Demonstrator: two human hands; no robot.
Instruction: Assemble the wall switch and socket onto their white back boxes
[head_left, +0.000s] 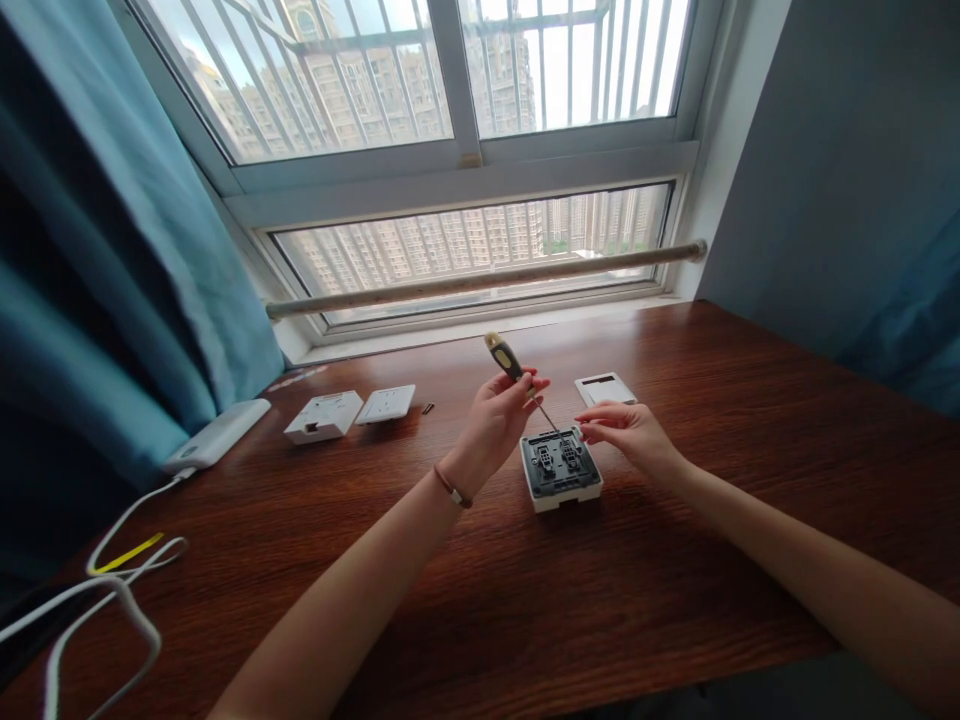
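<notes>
The open wall switch (561, 468) lies flat on the brown bench (675, 560), in the middle, with its dark inside parts facing up. The left hand (495, 420) is just beside it, and its grip is closed around a screwdriver (504, 356) with a yellow and black handle. The thin metal tip points down at the far edge of the switch. The right hand (626, 430) has its fingertips at the far right corner of the switch; I cannot tell if its grip pinches it or only touches. A bracelet (452, 487) sits on the left wrist. A white cover plate (604, 388) lies just behind the right hand. Farther left are a white box (324, 415), a white socket plate (385, 403) and a power bank (217, 433) with white cables (120, 590).
</notes>
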